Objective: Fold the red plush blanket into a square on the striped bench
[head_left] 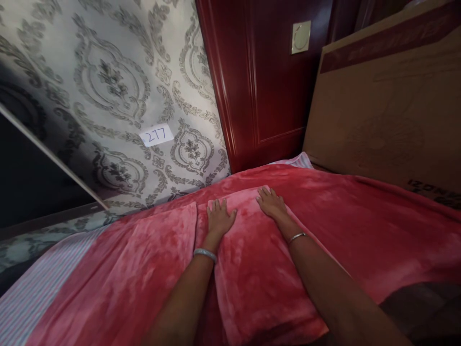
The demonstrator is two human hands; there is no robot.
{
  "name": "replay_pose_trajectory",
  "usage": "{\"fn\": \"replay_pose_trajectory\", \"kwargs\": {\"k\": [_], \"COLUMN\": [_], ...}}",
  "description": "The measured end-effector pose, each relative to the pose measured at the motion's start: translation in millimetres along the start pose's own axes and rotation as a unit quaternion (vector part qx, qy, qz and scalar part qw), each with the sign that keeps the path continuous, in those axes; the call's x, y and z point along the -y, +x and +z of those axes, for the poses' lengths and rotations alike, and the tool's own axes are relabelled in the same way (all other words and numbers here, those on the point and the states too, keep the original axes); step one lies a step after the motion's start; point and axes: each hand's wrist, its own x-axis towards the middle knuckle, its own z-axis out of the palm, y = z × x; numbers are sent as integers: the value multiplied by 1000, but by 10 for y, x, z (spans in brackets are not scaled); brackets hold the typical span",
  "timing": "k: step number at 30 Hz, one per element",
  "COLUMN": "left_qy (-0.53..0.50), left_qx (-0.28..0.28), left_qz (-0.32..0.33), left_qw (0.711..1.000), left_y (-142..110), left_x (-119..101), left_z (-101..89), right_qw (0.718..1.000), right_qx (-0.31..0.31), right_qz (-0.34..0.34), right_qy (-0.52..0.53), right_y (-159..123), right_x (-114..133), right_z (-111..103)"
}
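Note:
A plush red blanket [259, 269] lies in a folded panel across the middle of the bed, on top of more red plush cloth [345, 216]. My left hand [220, 218] rests flat near the panel's far left corner, fingers spread. On its far right corner lies my right hand [272, 203], palm down with the fingers stretched out. Neither hand grips anything. To the left, another flap of red plush [154, 245] is separated from the panel by a narrow gap.
Striped bedding [57, 269] shows at the left edge. Patterned wallpaper [111, 81] with a paper label reading 277 [157, 135] rises behind, beside dark red wood panelling [273, 91]. A large cardboard box [389, 110] stands at the right. A dark panel [32, 168] is at far left.

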Motion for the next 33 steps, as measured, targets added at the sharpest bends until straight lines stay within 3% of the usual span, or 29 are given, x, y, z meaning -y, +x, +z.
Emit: {"fn": "replay_pose_trajectory", "kwargs": {"k": [4,7,10,13,15,19,22,28,33], "left_qy": [0,-7,-11,-11,-15,-23,-28,-42,-92], "left_qx": [-2,-8,-16,-22,-23,-29,-26,-17,68], "left_qz": [-3,-4,-4,-1,4,7,4,1,1], "left_qw": [1000,1000,1000,1000,1000,999,999,999,993], "left_y": [9,17,15,9,8,14,22,37,94], "left_x": [7,13,19,30,38,46,42,41,134], "left_z": [32,55,67,72,72,70,75,97,-78], "right_qw": [1000,998,985,972,979,996,998,999,999], "right_qx": [-11,-55,-77,-2,35,31,37,32,25], "right_qz": [0,-24,-152,-233,-194,-58,-3,7,4], "right_qy": [-7,-22,-29,-35,-44,-52,-45,-30,-26], "right_y": [-14,-51,-116,-171,-176,-111,-50,-29,-91], "right_x": [11,119,328,485,471,203,25,-5,27], "right_z": [-36,-99,-109,-35,4,-43,-93,-29,-76]}}
